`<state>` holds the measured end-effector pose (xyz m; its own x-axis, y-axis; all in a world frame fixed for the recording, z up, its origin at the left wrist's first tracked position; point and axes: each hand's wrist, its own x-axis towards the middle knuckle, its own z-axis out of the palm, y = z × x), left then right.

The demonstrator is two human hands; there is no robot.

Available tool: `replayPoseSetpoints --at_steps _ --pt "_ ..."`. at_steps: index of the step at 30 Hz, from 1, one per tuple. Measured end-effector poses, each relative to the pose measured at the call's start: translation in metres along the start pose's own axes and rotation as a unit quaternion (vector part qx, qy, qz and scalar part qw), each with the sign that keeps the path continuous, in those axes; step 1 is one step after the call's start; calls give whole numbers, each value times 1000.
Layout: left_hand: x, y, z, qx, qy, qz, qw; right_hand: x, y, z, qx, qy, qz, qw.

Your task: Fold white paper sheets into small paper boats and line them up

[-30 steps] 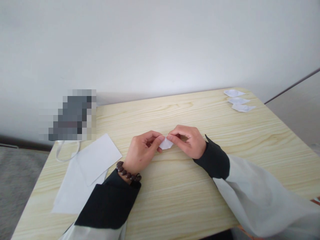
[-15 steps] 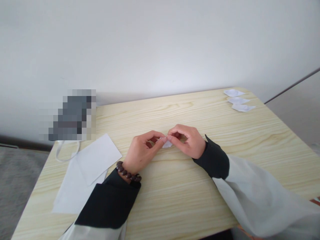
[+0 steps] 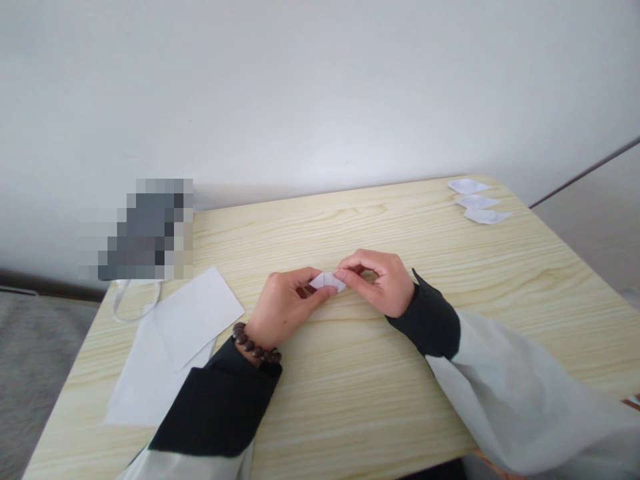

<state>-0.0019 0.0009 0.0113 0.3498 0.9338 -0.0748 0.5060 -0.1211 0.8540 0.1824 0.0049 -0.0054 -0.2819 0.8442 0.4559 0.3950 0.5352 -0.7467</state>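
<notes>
A small folded piece of white paper (image 3: 327, 281) is held between my two hands, above the middle of the table. My left hand (image 3: 287, 300) grips its left and lower edge between thumb and fingers. At its right end, the thumb and forefinger of my right hand (image 3: 377, 280) pinch it. Creases show on the paper's upper face, while the fingertips cover its ends. Three folded white paper shapes (image 3: 475, 201) with pointed ends lie in a row at the table's far right corner.
White paper sheets (image 3: 200, 320) overlap on the left of the wood-grain table (image 3: 340, 400). Behind them is a dark, blurred-out object (image 3: 143, 230) with a white loop (image 3: 136, 313) beside it. A pale wall (image 3: 320, 100) rises along the table's far edge.
My left thumb has moved down along the folded paper, and more of its upper face shows now. My right hand keeps its pinch, barely shifted. The other things have stayed in place.
</notes>
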Motion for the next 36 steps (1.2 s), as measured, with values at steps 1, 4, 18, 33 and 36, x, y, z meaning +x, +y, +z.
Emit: replayPoseSetpoints --at_steps 1,4,18,33,36 --pt "0 0 0 -9 5 4 1000 0 0 0 -3 2 3 1000" --pt "0 -1 0 -46 19 16 999 0 0 -1 -11 1 0 1000" --pt "6 -5 4 -256 171 -10 951 -2 7 4 76 50 119 989" --pt "8 -7 4 -415 175 14 893 -1 8 6 222 134 147 954" --pt "6 -4 1 -331 147 43 931 -3 9 3 161 128 132 970"
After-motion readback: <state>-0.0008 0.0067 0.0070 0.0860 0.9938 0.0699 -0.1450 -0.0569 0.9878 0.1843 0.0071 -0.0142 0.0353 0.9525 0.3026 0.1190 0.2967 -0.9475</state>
